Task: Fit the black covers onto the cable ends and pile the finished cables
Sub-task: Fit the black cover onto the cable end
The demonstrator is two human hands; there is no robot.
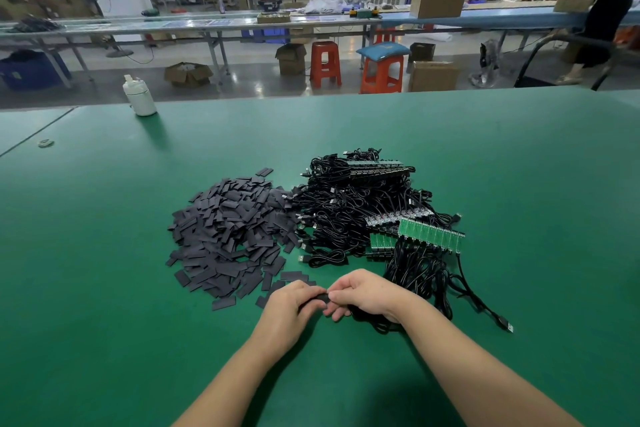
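Observation:
A heap of flat black covers lies on the green table, left of centre. To its right sits a tangle of black cables with small green circuit boards at their ends. In front of both, my left hand and my right hand meet fingertip to fingertip. Between them they pinch one black cover, which is mostly hidden by the fingers. A cable runs under my right hand; its end is hidden in the grip. One loose cable with a USB plug trails off to the right.
A white bottle stands near the table's far left edge, with a small scrap left of it. Beyond the table are orange stools, cardboard boxes, long benches and people working at the back.

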